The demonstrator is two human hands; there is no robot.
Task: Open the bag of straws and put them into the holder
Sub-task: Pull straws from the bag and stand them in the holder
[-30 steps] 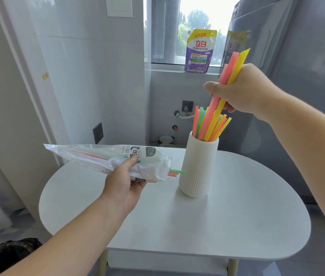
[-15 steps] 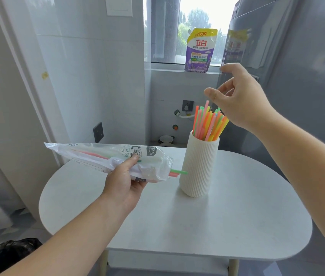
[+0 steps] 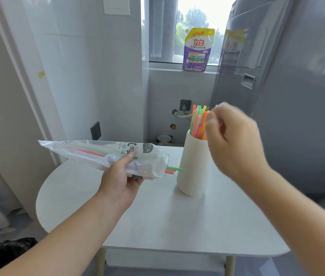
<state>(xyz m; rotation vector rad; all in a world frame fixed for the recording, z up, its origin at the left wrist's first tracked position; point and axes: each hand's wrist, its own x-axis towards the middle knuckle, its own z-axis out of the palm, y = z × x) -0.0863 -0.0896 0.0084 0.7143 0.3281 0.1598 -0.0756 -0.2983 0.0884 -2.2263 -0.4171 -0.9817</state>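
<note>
1. While your left hand (image 3: 121,182) grips the clear plastic bag with white and green print (image 3: 102,154) about its middle, thumb on top and fingers curled underneath, the bag lies nearly level in the air over the left part of the white round-cornered table (image 3: 157,226).
2. Pink and green straws show through the film. The protruding straw ends (image 3: 175,169), one green and some pink, stick out of the bag's open right end. The green tip lies just beside the holder's wall; contact cannot be told.
3. The cream ribbed cylindrical holder (image 3: 194,166) stands upright on the table, to the right of the bag. A bundle of neon straws (image 3: 198,122) in pink, green, orange and yellow stands inside it, leaning slightly, with the tops well above the rim.
4. Your right hand (image 3: 235,140) hangs in the air level with the tops of that bundle, on its right side and partly in front of it. The hand is motion-blurred, its fingers are loosely curled, and nothing shows within them. Whether a fingertip touches a straw cannot be told.
5. Behind the table, a purple and yellow pouch (image 3: 197,50) stands on the window sill, and a grey refrigerator (image 3: 297,96) fills the right side. A black plastic sack (image 3: 4,253) lies at the lower left.
</note>
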